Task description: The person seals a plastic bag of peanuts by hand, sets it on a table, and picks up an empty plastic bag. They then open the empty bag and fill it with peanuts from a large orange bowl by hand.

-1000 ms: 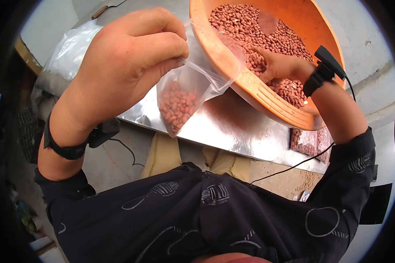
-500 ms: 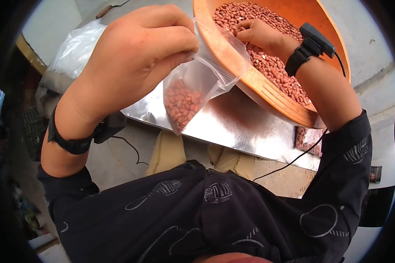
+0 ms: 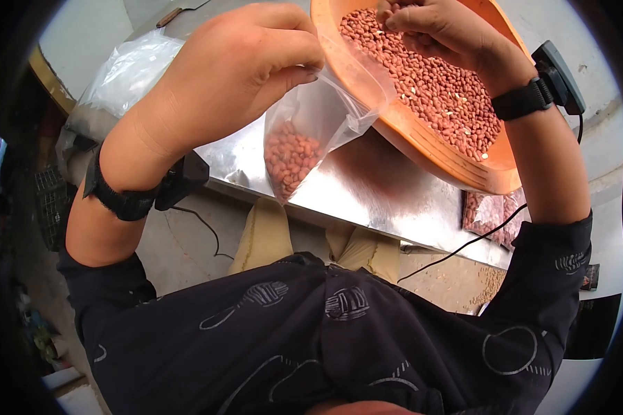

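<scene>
My left hand [image 3: 256,62] pinches the upper edge of a clear plastic bag [image 3: 339,104], which hangs over the metal table with its mouth toward the basin. Reddish-brown peanuts [image 3: 292,155] fill the bag's lower part. To the right, an orange basin [image 3: 422,142] stands tilted and holds a broad bed of loose peanuts [image 3: 443,97]. Over the far part of that bed is my right hand [image 3: 439,31], its fingers curled together near the frame's top edge. Whatever lies inside those fingers is hidden.
A stack of clear plastic bags [image 3: 135,66] lies at the left of the shiny metal table [image 3: 367,187]. Filled peanut packs [image 3: 488,214] sit below the basin at the right. A knife [image 3: 176,14] lies at the back. A black cable [image 3: 464,252] runs from my right wrist.
My right hand has moved up and to the right, out of the peanuts, uncovering more of them. My left hand and the bag have shifted slightly right and up.
</scene>
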Action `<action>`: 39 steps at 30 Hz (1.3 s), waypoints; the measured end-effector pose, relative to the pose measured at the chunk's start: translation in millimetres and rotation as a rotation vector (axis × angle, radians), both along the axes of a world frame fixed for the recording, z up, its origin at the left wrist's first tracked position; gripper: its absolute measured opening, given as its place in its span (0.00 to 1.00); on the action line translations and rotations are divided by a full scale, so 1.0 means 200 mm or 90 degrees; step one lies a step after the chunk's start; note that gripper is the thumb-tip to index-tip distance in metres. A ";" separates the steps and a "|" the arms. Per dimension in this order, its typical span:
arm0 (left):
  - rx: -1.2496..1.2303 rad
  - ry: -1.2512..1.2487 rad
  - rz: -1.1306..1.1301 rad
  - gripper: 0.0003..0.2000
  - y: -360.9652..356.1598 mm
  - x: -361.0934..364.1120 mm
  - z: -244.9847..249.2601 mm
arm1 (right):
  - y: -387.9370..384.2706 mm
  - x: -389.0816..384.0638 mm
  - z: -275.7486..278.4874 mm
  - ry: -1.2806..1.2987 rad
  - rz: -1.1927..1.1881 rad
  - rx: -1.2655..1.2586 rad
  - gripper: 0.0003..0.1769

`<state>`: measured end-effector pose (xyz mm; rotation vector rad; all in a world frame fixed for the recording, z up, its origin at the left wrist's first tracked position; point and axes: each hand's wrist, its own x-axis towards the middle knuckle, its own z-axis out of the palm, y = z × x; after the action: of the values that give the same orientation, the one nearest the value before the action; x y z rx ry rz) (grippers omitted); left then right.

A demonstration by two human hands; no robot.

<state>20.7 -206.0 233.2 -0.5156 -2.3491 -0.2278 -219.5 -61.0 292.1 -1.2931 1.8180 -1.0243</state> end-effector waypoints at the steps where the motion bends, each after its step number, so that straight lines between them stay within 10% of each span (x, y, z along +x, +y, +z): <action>1: -0.007 0.001 0.001 0.07 0.00 0.00 0.00 | -0.03 0.11 0.02 -0.034 0.022 0.009 0.06; 11: -0.011 0.058 -0.019 0.04 0.01 0.02 0.02 | -0.13 0.45 0.01 0.251 0.221 0.127 0.15; 24: -0.005 0.017 0.000 0.06 0.00 0.04 -0.01 | 0.03 0.12 0.01 0.283 -0.032 0.094 0.01; 31: 0.015 0.003 0.015 0.09 0.01 0.05 -0.02 | 0.33 -0.24 -0.25 0.203 -0.079 0.660 0.45; 39: 0.005 0.029 -0.009 0.09 -0.02 0.00 -0.04 | 0.19 -0.31 -0.48 -0.040 -0.112 0.379 0.55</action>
<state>20.4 -210.6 225.8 -0.5291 -2.3009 -0.2297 -281.8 -22.4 195.8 -0.7440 2.0031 -0.5290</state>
